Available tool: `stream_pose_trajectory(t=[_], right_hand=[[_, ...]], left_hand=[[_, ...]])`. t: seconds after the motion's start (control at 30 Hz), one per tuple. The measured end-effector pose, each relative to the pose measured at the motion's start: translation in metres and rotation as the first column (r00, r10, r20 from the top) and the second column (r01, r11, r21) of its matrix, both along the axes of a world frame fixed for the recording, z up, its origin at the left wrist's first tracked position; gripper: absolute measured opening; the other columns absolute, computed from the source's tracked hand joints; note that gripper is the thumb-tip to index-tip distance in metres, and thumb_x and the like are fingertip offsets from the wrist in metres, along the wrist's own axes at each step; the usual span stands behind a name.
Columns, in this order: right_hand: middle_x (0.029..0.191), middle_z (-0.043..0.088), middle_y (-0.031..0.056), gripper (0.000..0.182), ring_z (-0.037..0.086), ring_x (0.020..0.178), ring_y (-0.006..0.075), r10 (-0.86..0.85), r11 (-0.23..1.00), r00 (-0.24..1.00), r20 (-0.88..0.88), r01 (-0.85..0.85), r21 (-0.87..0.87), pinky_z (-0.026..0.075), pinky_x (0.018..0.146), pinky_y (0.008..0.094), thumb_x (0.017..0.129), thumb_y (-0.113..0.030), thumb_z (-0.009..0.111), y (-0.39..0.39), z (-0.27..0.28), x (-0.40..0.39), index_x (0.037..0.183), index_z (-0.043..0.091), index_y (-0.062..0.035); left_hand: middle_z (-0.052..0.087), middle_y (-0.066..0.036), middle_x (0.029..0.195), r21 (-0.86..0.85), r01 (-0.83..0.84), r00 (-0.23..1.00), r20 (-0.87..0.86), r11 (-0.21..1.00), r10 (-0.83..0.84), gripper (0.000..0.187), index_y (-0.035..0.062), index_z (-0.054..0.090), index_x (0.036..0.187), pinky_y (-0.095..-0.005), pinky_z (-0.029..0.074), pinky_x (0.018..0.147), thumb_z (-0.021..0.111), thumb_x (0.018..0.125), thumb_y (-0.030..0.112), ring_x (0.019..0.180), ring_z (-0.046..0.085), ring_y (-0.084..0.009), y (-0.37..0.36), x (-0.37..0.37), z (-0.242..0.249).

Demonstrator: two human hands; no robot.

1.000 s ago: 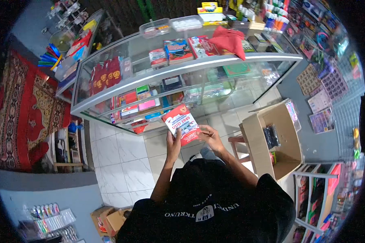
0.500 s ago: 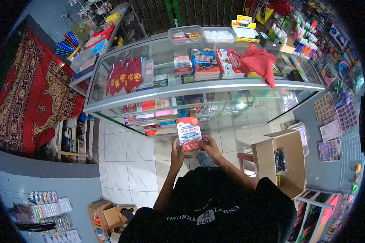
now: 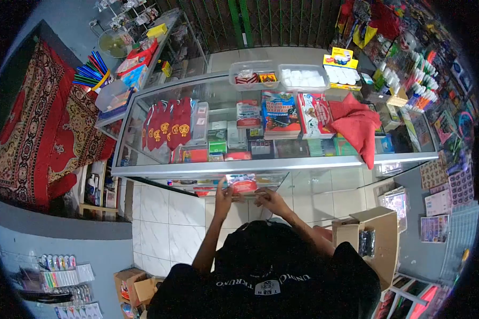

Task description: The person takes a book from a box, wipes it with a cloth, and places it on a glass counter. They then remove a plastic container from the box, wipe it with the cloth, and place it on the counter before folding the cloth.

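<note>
My left hand (image 3: 223, 195) and right hand (image 3: 266, 199) gripped the book (image 3: 241, 183), flat, to fit under the case (image 3: 271, 165) edge above.

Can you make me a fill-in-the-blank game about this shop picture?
1. Both hands hold a small ____ booklet at the open back of the glass counter.
2. The cloth lying on top of the counter is ____.
3. The open box beside the person's right arm is made of ____.
4. The left hand and right hand grip the booklet from ____ sides.

Missing words: red; red; cardboard; opposite
</note>
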State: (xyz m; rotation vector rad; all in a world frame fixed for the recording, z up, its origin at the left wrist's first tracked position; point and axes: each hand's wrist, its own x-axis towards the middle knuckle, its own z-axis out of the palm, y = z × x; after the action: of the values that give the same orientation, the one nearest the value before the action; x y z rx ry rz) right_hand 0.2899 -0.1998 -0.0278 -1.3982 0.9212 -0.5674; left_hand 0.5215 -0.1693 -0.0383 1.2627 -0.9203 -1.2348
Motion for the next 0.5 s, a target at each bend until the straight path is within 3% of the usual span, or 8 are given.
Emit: stream_pose_trajectory(t=[0.07,0.13,0.17,0.23,0.3,0.33,0.43,0.5], right_hand=[[0.099,0.067,0.0164,0.037,0.066,0.091,0.0246,0.113,0.979,0.984,-0.14,-0.134,-0.156,0.052,0.08,0.0365,0.093,-0.019,0.057,-0.007,-0.011,-0.018,0.124,0.049,-0.0009],[0.1,0.067,0.0167,0.035,0.066,0.093,0.0269,0.173,0.947,0.962,-0.213,-0.222,-0.232,0.051,0.083,0.0377,0.093,-0.019,0.056,-0.012,-0.01,-0.035,0.122,0.051,-0.0002],[0.1,0.067,0.0162,0.032,0.065,0.095,0.0295,0.169,0.965,0.961,-0.219,-0.206,-0.161,0.051,0.082,0.0381,0.091,-0.02,0.059,-0.013,0.007,-0.038,0.117,0.054,-0.0016],[0.101,0.067,0.0168,0.031,0.065,0.094,0.0298,0.172,0.961,0.947,-0.273,-0.222,-0.163,0.051,0.082,0.0385,0.091,-0.02,0.059,-0.015,-0.005,-0.054,0.116,0.056,-0.0028],[0.1,0.067,0.0176,0.031,0.066,0.092,0.0292,0.142,0.975,0.944,-0.297,-0.184,-0.12,0.052,0.08,0.0388,0.089,-0.023,0.062,-0.01,-0.036,-0.075,0.115,0.058,-0.0054],[0.099,0.068,0.0175,0.031,0.066,0.091,0.0287,0.113,0.988,0.928,-0.356,-0.143,-0.058,0.052,0.079,0.0387,0.088,-0.023,0.062,-0.007,-0.051,-0.085,0.114,0.058,-0.0052],[0.095,0.068,0.0171,0.031,0.067,0.088,0.0273,0.05,0.996,0.853,-0.52,-0.007,0.085,0.053,0.077,0.0377,0.087,-0.023,0.064,0.007,-0.085,-0.117,0.112,0.059,-0.005],[0.093,0.069,0.0167,0.032,0.067,0.085,0.0265,0.011,0.989,0.794,-0.608,0.079,0.121,0.053,0.074,0.0363,0.086,-0.025,0.065,0.023,-0.117,-0.14,0.111,0.06,-0.0058]], left_hand=[[0.059,-0.014,0.09,0.098,-0.055,0.993,-0.097,0.994,0.064,0.037,0.0017,0.039,0.127,-0.0365,0.058,0.065,0.053,0.096,0.016,0.073,0.065,-0.0215,-0.027,0.004,0.011],[0.059,-0.016,0.1,0.049,0.019,0.998,-0.066,0.999,-0.015,0.032,-0.0028,0.045,0.122,-0.0355,0.057,0.071,0.052,0.096,0.015,0.084,0.065,-0.0239,-0.053,0.019,-0.004],[0.058,-0.016,0.106,-0.22,0.008,0.834,0.539,0.976,0.115,0.032,-0.0033,0.046,0.121,-0.0349,0.056,0.074,0.052,0.095,0.015,0.092,0.062,-0.0239,-0.072,0.034,-0.021],[0.057,-0.015,0.109,-0.141,-0.052,0.969,0.232,0.989,0.084,0.042,0.0011,0.041,0.129,-0.0341,0.056,0.071,0.055,0.095,0.02,0.092,0.062,-0.0226,-0.093,0.029,-0.003],[0.057,-0.015,0.113,-0.091,-0.085,0.995,0.035,0.992,0.089,0.052,0.0054,0.036,0.137,-0.0333,0.057,0.069,0.058,0.094,0.026,0.091,0.062,-0.0213,-0.119,0.021,0.024],[0.059,-0.014,0.107,0.005,-0.06,0.99,-0.129,0.998,0.06,0.055,0.0069,0.033,0.139,-0.0338,0.057,0.064,0.058,0.094,0.027,0.083,0.064,-0.0209,-0.134,0.018,0.034],[0.062,-0.01,0.092,-0.07,-0.027,0.985,-0.174,0.997,0.015,0.056,0.0092,0.031,0.14,-0.0339,0.057,0.055,0.058,0.094,0.028,0.068,0.065,-0.0191,-0.172,0.023,0.018],[0.062,-0.009,0.085,-0.074,0.018,0.979,-0.201,0.997,-0.032,0.057,0.0097,0.032,0.139,-0.0334,0.056,0.053,0.059,0.093,0.029,0.066,0.065,-0.0188,-0.199,0.025,0.003]])
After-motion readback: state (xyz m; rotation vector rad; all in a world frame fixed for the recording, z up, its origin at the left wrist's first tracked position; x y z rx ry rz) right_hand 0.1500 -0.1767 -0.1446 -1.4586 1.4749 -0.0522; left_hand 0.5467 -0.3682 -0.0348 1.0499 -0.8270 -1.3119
